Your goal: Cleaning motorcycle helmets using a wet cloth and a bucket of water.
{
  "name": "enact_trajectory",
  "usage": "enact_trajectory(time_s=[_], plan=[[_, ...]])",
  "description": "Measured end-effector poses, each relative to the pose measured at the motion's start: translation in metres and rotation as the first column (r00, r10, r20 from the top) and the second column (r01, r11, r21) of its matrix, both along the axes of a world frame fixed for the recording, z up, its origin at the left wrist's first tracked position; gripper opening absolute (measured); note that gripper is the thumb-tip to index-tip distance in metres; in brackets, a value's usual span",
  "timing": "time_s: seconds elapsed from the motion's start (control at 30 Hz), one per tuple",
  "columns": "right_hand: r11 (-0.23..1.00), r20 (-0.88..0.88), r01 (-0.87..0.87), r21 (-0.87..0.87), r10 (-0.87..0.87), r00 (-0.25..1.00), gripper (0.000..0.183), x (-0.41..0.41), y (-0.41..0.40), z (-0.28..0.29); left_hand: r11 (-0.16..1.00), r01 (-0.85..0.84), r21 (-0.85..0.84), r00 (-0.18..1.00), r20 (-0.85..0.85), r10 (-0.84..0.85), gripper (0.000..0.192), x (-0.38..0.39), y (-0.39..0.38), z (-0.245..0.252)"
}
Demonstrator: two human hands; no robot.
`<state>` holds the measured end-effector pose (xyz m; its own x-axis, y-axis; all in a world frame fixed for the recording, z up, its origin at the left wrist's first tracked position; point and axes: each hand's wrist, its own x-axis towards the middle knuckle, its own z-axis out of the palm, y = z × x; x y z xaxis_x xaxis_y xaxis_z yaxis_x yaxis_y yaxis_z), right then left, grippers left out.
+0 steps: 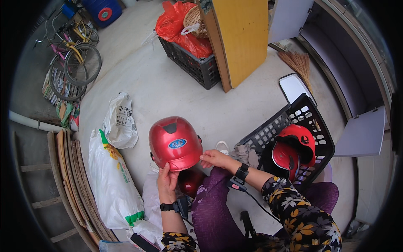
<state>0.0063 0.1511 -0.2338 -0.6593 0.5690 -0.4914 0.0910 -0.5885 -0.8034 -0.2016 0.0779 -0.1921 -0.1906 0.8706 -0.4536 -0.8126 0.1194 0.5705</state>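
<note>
A glossy red helmet (167, 141) with a short brim, a dark vent and a blue oval badge is in front of me, its brim turned towards me. My left hand (168, 181) grips the brim near its left end, thumb on top. At the brim's right edge, the fingers of my right hand (217, 159) are pinched on the helmet. Partly hidden below the brim, a dark red glossy helmet (190, 182) sits by my knee. On my right, a black plastic basket (267, 129) holds two more red helmets (297, 141) and a grey cloth (245, 154).
White sacks (110, 179) and a white plastic bag (121, 123) lie on my left beside wooden boards (72, 182). Ahead, a black crate (192, 63) with red bags adjoins a yellow board (242, 41). A broom (296, 64), dustpan (296, 85) and open cabinet (340, 63) are at right.
</note>
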Motion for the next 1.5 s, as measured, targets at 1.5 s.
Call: enact_trajectory(time_s=[1.5], plan=[[0.141, 0.080, 0.040, 0.989, -0.753, 0.653, 0.043, 0.214, -0.196, 0.243, 0.495, 0.865, 0.084, 0.322, -0.850, -0.417, 0.026, 0.228, -0.144, 0.175]])
